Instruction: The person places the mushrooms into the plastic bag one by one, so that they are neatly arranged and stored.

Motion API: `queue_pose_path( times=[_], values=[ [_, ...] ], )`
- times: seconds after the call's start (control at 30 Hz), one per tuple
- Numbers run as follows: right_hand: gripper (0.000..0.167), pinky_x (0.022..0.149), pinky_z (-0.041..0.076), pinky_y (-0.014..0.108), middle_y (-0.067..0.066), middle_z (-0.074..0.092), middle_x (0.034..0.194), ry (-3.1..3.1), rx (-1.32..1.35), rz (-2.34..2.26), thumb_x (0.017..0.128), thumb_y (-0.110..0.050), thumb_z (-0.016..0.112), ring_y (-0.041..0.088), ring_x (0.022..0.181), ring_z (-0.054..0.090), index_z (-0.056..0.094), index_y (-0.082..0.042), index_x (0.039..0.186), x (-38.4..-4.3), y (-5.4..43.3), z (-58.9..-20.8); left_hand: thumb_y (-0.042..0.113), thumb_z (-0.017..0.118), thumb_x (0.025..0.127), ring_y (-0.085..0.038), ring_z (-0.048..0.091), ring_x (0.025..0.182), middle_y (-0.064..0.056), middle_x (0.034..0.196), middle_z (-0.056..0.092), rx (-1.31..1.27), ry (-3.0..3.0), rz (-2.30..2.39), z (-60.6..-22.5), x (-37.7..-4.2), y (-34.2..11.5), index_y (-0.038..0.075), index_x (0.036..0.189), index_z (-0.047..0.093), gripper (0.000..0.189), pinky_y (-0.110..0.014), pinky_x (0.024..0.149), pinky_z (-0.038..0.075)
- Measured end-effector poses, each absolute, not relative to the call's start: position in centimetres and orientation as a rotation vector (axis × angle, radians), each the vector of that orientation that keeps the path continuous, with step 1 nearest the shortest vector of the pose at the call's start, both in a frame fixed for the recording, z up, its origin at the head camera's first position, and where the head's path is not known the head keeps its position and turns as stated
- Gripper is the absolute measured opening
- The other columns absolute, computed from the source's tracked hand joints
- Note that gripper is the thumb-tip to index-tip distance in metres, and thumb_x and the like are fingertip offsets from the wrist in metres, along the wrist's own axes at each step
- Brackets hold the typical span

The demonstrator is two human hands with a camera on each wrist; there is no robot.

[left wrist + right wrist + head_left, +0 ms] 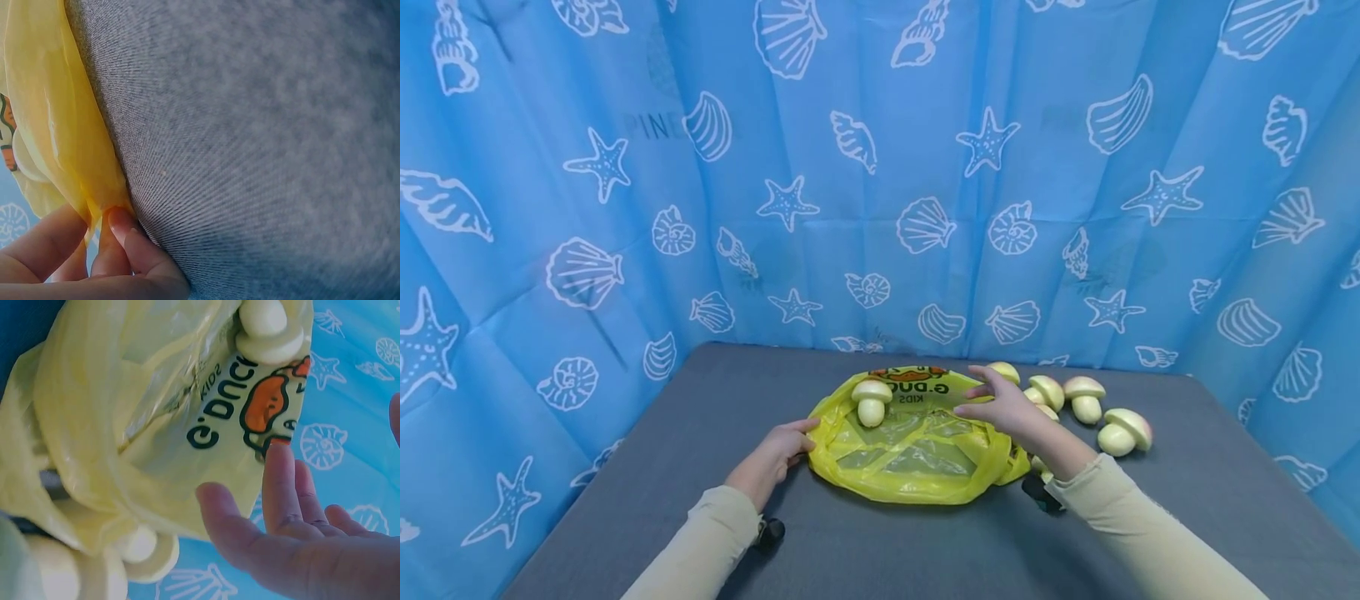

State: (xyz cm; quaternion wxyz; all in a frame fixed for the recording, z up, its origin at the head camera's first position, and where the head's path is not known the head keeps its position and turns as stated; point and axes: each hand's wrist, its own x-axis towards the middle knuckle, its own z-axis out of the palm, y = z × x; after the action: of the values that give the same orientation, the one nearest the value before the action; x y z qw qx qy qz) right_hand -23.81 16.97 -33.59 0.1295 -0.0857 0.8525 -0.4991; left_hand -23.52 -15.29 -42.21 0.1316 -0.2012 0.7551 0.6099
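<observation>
A yellow plastic bag (917, 483) lies spread open on the dark table, with printed lettering inside its far wall. One toy mushroom (872, 403) rests inside, near the bag's far left. My left hand (781, 450) pinches the left rim; in the left wrist view thumb and fingers grip the yellow film (75, 144). My right hand (1003, 406) hovers over the bag's right side, its fingers apart and holding nothing. In the right wrist view the right hand's fingers (281, 487) are spread beside the printed wall, and a mushroom (265, 331) shows inside the bag.
Several more toy mushrooms lie right of the bag, among them one at the far right (1124, 432) and one behind it (1085, 399). My right forearm partly covers some. A blue curtain (865, 167) with white shells hangs behind the grey table (880, 550).
</observation>
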Motion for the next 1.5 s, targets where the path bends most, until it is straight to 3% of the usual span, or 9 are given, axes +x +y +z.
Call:
queue_pose_path(
  times=[0.5, 0.8, 1.23, 1.5],
  values=[
    [0.078, 0.092, 0.046, 0.052, 0.033, 0.044, 0.130, 2.539, -0.298, -1.435, 0.094, -0.015, 0.064, 0.045, 0.118, 0.048, 0.015, 0.010, 0.150, -22.6, 21.3, -32.9, -0.008, 0.050, 0.092, -0.039, 0.033, 0.135, -0.023, 0.153, 0.031, -0.565, 2.224, 1.800, -42.6, -23.0, -15.0, 0.006, 0.142, 0.049, 0.053, -0.048, 0.099, 0.035],
    [0.073, 0.092, 0.045, 0.056, 0.036, 0.035, 0.139, 2.565, -0.284, -1.415, 0.095, -0.021, 0.064, 0.051, 0.123, 0.042, 0.023, 0.008, 0.149, -21.8, 23.1, -33.3, -0.008, 0.049, 0.092, -0.040, 0.033, 0.135, -0.022, 0.152, 0.032, -0.550, 2.247, 1.829, -42.7, -23.3, -14.9, 0.006, 0.142, 0.050, 0.052, -0.051, 0.103, 0.033],
    [0.077, 0.092, 0.043, 0.059, 0.042, 0.025, 0.143, 2.607, -0.255, -1.344, 0.096, -0.025, 0.063, 0.060, 0.126, 0.031, 0.020, 0.008, 0.150, -20.5, 26.2, -35.3, -0.008, 0.050, 0.092, -0.038, 0.036, 0.133, -0.022, 0.152, 0.032, -0.548, 2.236, 1.805, -42.3, -23.1, -15.3, 0.006, 0.143, 0.049, 0.053, -0.047, 0.097, 0.037],
    [0.080, 0.090, 0.042, 0.062, 0.042, 0.015, 0.146, 2.559, -0.181, -1.289, 0.095, -0.031, 0.064, 0.065, 0.125, 0.025, 0.019, 0.005, 0.151, -20.0, 27.5, -36.9, -0.007, 0.049, 0.092, -0.038, 0.036, 0.134, -0.022, 0.152, 0.034, -0.566, 2.223, 1.808, -42.4, -23.2, -15.2, 0.006, 0.143, 0.049, 0.053, -0.048, 0.100, 0.035]
  ],
)
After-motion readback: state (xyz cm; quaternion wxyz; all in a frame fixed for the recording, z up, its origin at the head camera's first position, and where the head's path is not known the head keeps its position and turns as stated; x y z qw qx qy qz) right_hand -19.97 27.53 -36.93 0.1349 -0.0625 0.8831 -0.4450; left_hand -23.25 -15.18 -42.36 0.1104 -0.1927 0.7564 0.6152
